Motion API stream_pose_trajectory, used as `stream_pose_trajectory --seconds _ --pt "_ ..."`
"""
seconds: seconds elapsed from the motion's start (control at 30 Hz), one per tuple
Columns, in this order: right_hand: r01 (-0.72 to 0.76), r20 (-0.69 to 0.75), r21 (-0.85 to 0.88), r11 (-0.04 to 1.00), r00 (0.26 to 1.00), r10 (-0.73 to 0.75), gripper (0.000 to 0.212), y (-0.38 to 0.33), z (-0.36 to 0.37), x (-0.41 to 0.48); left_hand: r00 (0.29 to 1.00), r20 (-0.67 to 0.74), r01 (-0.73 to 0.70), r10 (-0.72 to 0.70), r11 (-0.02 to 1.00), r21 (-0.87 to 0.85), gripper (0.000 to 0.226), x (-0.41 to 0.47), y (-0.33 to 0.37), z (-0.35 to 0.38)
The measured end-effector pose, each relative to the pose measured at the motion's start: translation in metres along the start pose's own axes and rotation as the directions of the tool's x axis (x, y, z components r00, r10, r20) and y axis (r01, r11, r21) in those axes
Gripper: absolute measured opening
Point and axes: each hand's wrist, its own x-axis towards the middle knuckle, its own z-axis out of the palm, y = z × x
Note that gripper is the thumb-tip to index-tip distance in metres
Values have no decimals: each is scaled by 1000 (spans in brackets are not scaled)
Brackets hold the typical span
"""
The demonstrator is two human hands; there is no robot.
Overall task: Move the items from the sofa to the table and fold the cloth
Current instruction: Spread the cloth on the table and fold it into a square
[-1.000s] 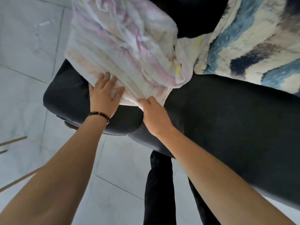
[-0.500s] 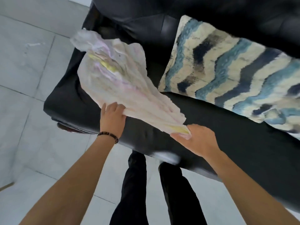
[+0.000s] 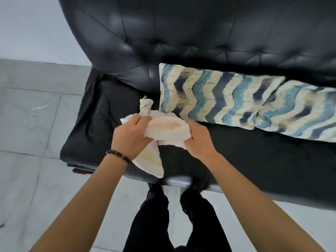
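black sofa (image 3: 254,160): left hand (image 3: 130,138) & right hand (image 3: 199,138) both grip bunched cloth (image 3: 167,130) above seat.

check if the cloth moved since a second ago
Yes. The cloth no longer spreads toward the sofa's left end; left hand and right hand bunch it rightward, beside the striped cushion.

The sofa (image 3: 200,33) looks like black leather, smooth and shiny on its puffy back, where the light gleams. Its seat is duller and matt. The cloth (image 3: 167,130) is thin, soft and all crumpled, not shiny at all. The two cushions (image 3: 214,95) are woven cloth with a rough, fuzzy face. The floor (image 3: 27,124) is smooth, hard tiles with a faint shine. The bracelet (image 3: 119,156) is small dark beads.
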Motion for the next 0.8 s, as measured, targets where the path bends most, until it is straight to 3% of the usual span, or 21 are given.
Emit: stream_pose_trajectory --seconds 0.07,0.17,0.27,0.33,0.4,0.5,0.6,0.67,0.8 --pt "-3 -103 -71 997 995 -4 29 -6 -33 -23 987 128 99 -100 995 12 30 -5 -9 -1" --pt "-81 -191 -164 983 980 48 28 -20 -69 -66 950 307 76 -59 996 -41 18 -4 8 -7" --pt "-309 -327 -112 944 909 258 30 -26 -88 -112 913 408 157 -25 943 -293 8 5 45 -15" --pt "-472 -403 -90 877 822 402 30 -20 -98 -145 909 414 151 45 891 -428 22 10 70 -19" --pt "-573 -486 -56 818 731 479 33 -16 -107 -181 890 421 44 175 887 -461 36 14 98 -23" --pt "-649 -589 36 760 600 541 28 -16 -123 -237 829 421 -221 369 907 -359 48 15 144 -43" --pt "-669 -686 80 739 500 528 33 -13 -147 -292 780 375 -408 501 862 -301 39 6 197 -66" --pt "-665 -745 77 743 456 486 46 -8 -163 -333 770 335 -435 544 830 -348 38 -9 235 -79" --pt "-589 -836 148 794 355 419 32 17 -197 -424 773 255 -408 581 763 -502 31 -55 324 -94"
